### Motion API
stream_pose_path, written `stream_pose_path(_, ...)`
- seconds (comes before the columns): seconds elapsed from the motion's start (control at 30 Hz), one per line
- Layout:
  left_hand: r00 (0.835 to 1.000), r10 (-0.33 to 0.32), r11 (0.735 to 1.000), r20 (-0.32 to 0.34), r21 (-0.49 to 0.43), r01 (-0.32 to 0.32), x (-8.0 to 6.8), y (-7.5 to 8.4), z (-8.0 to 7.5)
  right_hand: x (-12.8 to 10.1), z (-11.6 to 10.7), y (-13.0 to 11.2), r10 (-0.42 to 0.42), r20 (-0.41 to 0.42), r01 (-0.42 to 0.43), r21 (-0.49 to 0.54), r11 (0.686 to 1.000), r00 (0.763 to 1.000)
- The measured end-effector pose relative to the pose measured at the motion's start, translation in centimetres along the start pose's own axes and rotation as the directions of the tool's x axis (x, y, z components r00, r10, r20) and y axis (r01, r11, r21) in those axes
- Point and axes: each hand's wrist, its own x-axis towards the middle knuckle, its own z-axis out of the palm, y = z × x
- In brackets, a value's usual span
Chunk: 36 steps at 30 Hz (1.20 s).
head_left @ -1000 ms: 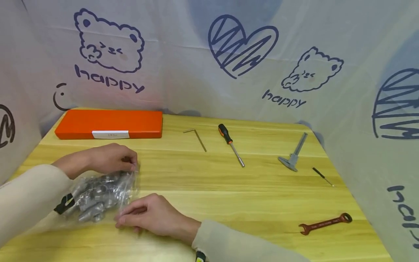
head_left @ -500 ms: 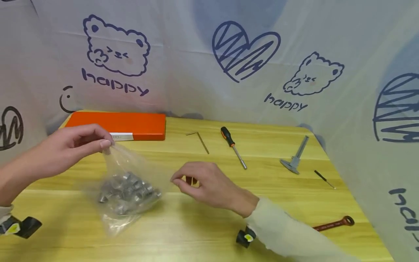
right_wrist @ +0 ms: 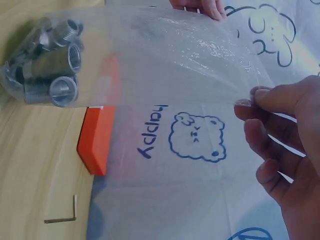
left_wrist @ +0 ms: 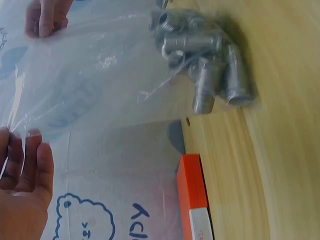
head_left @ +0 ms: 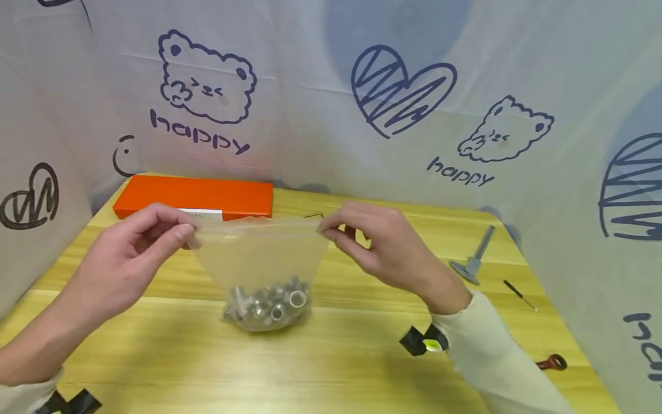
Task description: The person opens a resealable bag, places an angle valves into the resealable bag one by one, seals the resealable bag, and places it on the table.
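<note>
A clear plastic zip bag [head_left: 258, 253] hangs upright between both hands, its top edge stretched wide. Grey threaded metal pipe fittings [head_left: 269, 305] lie heaped in its bottom; the right wrist view shows their round hollow ends [right_wrist: 64, 91]. My left hand [head_left: 126, 253] pinches the bag's upper left corner between thumb and fingers. At the upper right corner, my right hand [head_left: 383, 247] pinches the plastic with thumb and forefinger; in the right wrist view its other fingers [right_wrist: 270, 170] are loosely curled.
Behind the bag lies an orange box [head_left: 207, 192] with a white label. A hex key [right_wrist: 75, 210] shows partly behind the hands. To the right are a caliper [head_left: 473, 261], a small screwdriver [head_left: 519, 293] and a red wrench [head_left: 554, 362], partly under the sleeve. A printed cloth surrounds the table.
The bag has been lifted from the left side of the table, moved to the middle and spread upright. My right hand has risen to the bag's top corner; the screwdriver with the orange-black handle is now hidden.
</note>
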Motion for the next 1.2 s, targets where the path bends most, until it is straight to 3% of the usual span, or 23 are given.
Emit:
stream_pose_path(0.1,1.0,0.011,1.0,-0.023,0.003,-0.011,0.0,0.1,0.7,-0.5,0.2,0.2,0.09,-0.029,-0.09,0.001,0.996,0.995)
stream_pose_path(0.2,0.996,0.053,0.999,-0.069,0.015,-0.052,0.1,0.3,1.2,-0.8,0.7,0.3,0.215,-0.07,-0.211,0.055,0.976,0.974)
stream_pose_path(0.37,0.986,0.123,0.992,-0.114,0.038,-0.119,0.4,0.4,2.0,-1.0,1.2,0.6,0.443,-0.048,-0.422,0.226,0.878,0.895)
stream_pose_path(0.43,0.984,0.134,0.991,-0.117,0.042,-0.13,0.5,0.4,2.3,-1.1,1.3,0.8,0.493,-0.013,-0.474,0.248,0.845,0.87)
stream_pose_path(0.5,0.984,0.131,0.991,-0.118,0.044,-0.127,0.7,0.3,2.5,-1.2,1.4,0.9,0.511,0.013,-0.497,0.25,0.831,0.86)
stream_pose_path(0.8,0.99,0.091,0.996,-0.11,0.024,-0.089,1.0,0.1,2.8,-1.7,1.7,1.5,0.531,0.02,-0.517,0.264,0.814,0.847)
stream_pose_path(1.03,0.996,0.032,0.999,-0.086,0.027,-0.03,1.2,0.2,2.7,-1.8,2.2,1.5,0.494,-0.028,-0.474,0.242,0.847,0.869)
stream_pose_path(1.2,0.992,0.06,0.997,-0.111,0.047,-0.055,1.1,0.0,3.1,-1.8,2.7,1.4,0.451,-0.096,-0.424,0.215,0.88,0.887)
